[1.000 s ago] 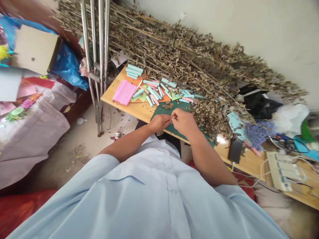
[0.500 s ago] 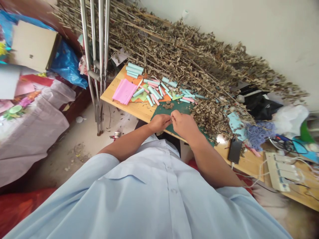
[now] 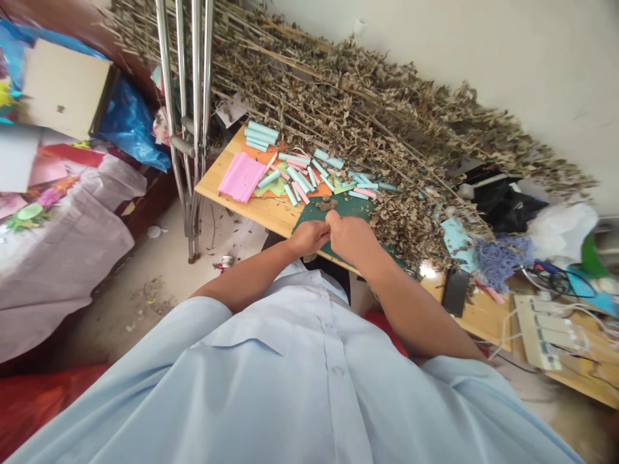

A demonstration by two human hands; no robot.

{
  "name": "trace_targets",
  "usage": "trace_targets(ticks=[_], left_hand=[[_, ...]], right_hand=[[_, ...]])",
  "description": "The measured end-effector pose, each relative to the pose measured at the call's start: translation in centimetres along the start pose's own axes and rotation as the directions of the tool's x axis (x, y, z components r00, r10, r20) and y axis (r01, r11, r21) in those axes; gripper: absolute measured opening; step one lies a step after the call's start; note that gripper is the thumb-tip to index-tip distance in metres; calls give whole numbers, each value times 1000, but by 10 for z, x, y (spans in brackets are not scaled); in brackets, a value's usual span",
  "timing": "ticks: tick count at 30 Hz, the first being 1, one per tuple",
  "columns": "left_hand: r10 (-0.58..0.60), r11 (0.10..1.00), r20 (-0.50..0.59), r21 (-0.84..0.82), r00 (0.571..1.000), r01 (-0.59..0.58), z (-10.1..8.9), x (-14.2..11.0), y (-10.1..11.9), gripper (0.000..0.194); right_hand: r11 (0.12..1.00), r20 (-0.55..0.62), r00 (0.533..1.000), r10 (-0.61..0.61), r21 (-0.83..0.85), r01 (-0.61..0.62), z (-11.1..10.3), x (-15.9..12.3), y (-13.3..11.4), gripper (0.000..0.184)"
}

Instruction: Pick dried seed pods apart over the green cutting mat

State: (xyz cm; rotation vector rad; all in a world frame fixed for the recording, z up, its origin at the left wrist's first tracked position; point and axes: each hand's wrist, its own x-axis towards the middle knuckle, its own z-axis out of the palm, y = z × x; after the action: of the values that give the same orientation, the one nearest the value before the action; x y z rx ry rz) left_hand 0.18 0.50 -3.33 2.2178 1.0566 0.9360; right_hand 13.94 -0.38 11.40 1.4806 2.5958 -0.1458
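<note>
- Your left hand (image 3: 308, 238): curled closed, fingers pinched in toward the right hand, just above the near edge of the green cutting mat (image 3: 349, 207).
- Your right hand (image 3: 351, 240): also closed, fingertips (image 3: 331, 220) meeting the left hand's in a tight pinch. Anything held between them is too small to make out.
- On the mat, just beyond your fingertips: a small heap of dried leaves (image 3: 327, 203).
- Just past the mat's far edge: loose pale blue paper rolls (image 3: 297, 180) and thin pink rolls (image 3: 300, 193), scattered on orange and green paper.
- Left of those rolls, beyond the mat: a folded pink paper sheet (image 3: 240, 176) on the wooden table (image 3: 261, 211).
- Right of the mat: a black phone (image 3: 455, 291) on the table.
- Farthest, behind the mat: a large pile of dried leafy branches (image 3: 348, 103), with metal crutches (image 3: 191, 96) standing to its left.
</note>
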Motion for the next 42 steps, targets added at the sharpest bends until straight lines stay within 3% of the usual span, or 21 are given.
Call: trace_targets(ticks=[2, 5, 9, 13, 17, 23, 28, 31, 37, 42], left_hand=[[-11, 1000, -3, 8, 1000, 11, -1, 0, 2, 29], [-34, 999, 4, 15, 999, 34, -4, 0, 6, 32], [-25, 1000, -5, -13, 1000, 25, -6, 0, 10, 33], [-24, 1000, 11, -2, 1000, 24, -7, 0, 9, 32], [-36, 999, 24, 31, 999, 35, -6, 1, 7, 30], [-22, 1000, 8, 19, 1000, 22, -5, 0, 6, 27], [-53, 998, 14, 35, 998, 53, -4, 0, 4, 25], [-58, 998, 10, 36, 998, 58, -4, 0, 5, 29], [-37, 999, 7, -35, 999, 38, -6, 1, 8, 33], [-23, 1000, 17, 12, 1000, 22, -3, 0, 4, 32]], right_hand=[[998, -13, 1000, 3, 63, -3, 2, -2, 7, 21], [952, -86, 996, 11, 306, 16, 8, -7, 22, 20], [866, -220, 969, 114, 500, 11, 19, -15, 35, 25], [877, -231, 969, 85, 480, 37, 27, -18, 29, 27], [948, -197, 980, 34, 318, 31, 28, -14, 23, 24], [992, -85, 996, 8, 126, 3, 15, -6, 15, 23], [996, -18, 999, 32, 83, -31, 4, -1, 9, 22], [987, -35, 999, 10, 159, -4, 5, -3, 15, 19], [842, -285, 949, 133, 537, 43, 34, -20, 42, 19], [794, -289, 949, 127, 603, 77, 61, -24, 42, 15]])
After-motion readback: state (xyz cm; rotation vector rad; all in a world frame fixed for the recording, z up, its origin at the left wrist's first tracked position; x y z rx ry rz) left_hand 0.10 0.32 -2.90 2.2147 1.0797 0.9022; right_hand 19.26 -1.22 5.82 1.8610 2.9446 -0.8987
